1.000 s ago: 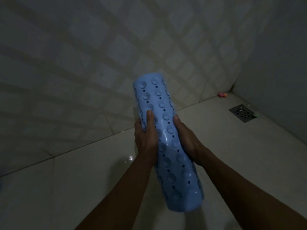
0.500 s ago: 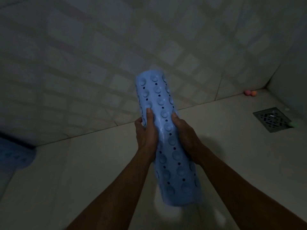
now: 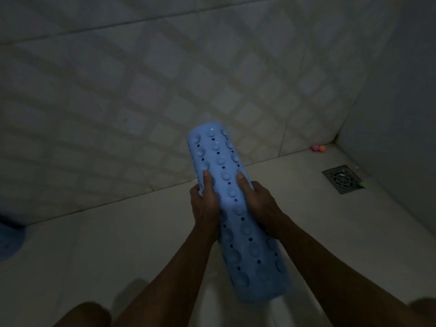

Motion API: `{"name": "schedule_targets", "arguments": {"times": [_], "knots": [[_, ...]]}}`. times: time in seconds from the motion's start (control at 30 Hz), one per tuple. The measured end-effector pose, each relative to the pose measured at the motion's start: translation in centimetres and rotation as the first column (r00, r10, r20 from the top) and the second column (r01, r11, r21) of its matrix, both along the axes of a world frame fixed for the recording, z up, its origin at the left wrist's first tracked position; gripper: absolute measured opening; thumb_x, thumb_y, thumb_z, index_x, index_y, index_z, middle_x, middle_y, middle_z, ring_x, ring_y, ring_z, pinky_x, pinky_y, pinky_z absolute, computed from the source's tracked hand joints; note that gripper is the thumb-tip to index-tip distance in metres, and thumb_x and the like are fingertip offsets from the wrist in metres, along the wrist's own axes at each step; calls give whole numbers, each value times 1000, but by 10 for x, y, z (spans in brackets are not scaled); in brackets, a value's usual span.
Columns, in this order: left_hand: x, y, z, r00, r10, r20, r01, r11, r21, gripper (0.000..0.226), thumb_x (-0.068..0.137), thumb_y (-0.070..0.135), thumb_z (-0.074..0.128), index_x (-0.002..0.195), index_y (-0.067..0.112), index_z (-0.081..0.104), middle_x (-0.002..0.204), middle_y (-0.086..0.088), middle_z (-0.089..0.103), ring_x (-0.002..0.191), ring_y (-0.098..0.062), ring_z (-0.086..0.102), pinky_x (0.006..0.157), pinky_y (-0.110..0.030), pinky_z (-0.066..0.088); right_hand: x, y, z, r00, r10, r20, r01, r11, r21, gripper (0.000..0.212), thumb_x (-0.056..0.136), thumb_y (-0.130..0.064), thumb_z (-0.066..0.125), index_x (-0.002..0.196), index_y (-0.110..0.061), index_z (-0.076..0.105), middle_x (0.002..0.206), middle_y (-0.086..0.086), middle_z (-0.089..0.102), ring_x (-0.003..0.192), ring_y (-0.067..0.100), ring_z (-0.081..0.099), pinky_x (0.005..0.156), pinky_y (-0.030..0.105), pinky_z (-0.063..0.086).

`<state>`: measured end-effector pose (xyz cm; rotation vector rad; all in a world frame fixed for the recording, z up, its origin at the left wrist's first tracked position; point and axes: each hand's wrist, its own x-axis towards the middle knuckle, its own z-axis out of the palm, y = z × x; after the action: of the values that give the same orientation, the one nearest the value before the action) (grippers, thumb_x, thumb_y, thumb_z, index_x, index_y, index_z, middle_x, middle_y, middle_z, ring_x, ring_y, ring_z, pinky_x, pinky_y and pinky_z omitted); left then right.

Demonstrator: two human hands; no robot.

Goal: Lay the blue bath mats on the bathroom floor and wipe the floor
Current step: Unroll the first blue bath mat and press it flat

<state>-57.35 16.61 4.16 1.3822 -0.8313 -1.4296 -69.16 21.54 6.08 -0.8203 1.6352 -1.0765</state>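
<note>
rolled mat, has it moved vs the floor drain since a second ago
Cannot tell. The camera swung: the floor drain shifted in view, while the rolled mat stays gripped by both hands mid-frame.

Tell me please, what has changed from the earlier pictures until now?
Mostly the view shifted: a second blue mat came into sight at the left edge, and the floor drain changed place in the frame. The rolled blue mat is still rolled and held off the floor, the left hand and right hand gripping it as before. Nothing was let go.
</note>
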Motion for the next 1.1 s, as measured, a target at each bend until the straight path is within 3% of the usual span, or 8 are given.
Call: {"name": "schedule_targets", "arguments": {"times": [0.13, 0.17, 0.3, 0.43, 0.57, 0.83, 0.93, 1.1], "knots": [[5, -9, -6, 995, -62, -84, 66, 997, 47, 85, 69, 80, 63, 122, 14, 65, 112, -5, 73, 94, -23, 73, 80, -43, 62, 6, 1, 17, 998, 1, -70, 1, 1000, 24, 57, 82, -82, 45, 93, -31, 68, 100, -4, 70, 94, 16, 69, 93, 37, 56], [6, -9, -8, 993, -66, -93, 73, 995, 73, 89, 65, 82, 64, 123, 14, 63, 113, -5, 72, 95, -23, 73, 81, -43, 62, 8, 1, 18, 997, 5, -82, -2, 999, 43, 58, 81, -83, 44, 95, -31, 67, 102, -4, 69, 96, 17, 68, 94, 37, 55], [8, -8, -27, 990, -112, -89, 122, 986, 113, 86, 69, 80, 63, 128, 17, 60, 116, -4, 71, 95, -22, 72, 80, -42, 62, 10, 0, 2, 991, 11, -132, 6, 992, 124, 96, 70, -95, 38, 128, -22, 62, 124, 2, 65, 106, 21, 64, 100, 42, 51], [-8, -2, -56, 986, -163, -46, 168, 974, 154, 98, 61, 93, 55, 128, 22, 61, 116, -3, 71, 96, -24, 72, 83, -46, 60, -2, 6, -24, 984, 25, -176, -5, 994, 113, 80, 83, -86, 32, 121, -25, 67, 115, -1, 68, 101, 17, 65, 98, 40, 51], [-42, 13, -89, 986, -151, -74, 163, 967, 194, 101, 59, 92, 60, 131, 21, 60, 117, -4, 71, 97, -24, 72, 81, -46, 61, -37, 15, -63, 986, 41, -164, -4, 976, 218, 98, 68, -99, 30, 125, -27, 66, 119, -2, 69, 103, 18, 66, 98, 41, 52], [-120, 14, -136, 982, -100, -163, 138, 960, 243, 99, 59, 84, 70, 132, 17, 60, 116, -6, 72, 98, -24, 73, 81, -43, 61, -114, 8, -119, 983, 56, -175, -10, 966, 258, 97, 71, -97, 27, 123, -25, 66, 118, 2, 68, 98, 18, 65, 87, 33, 51], [-142, 12, -157, 987, -100, -124, 129, 957, 258, 107, 56, 89, 68, 135, 18, 56, 121, -7, 69, 101, -26, 71, 83, -46, 60, -134, 9, -136, 984, 51, -172, -7, 968, 250, 99, 74, -94, 26, 129, -21, 62, 125, 3, 65, 97, 17, 62, 81, 29, 47], [-157, 15, -187, 981, -192, -6, 187, 947, 261, 101, 57, 99, 49, 127, 27, 66, 119, -5, 70, 103, -27, 70, 92, -46, 56, -146, 12, -154, 990, 48, -130, -18, 975, 224, 89, 86, -83, 26, 144, -19, 47, 137, 9, 57, 100, 20, 59, 76, 26, 44]]}}
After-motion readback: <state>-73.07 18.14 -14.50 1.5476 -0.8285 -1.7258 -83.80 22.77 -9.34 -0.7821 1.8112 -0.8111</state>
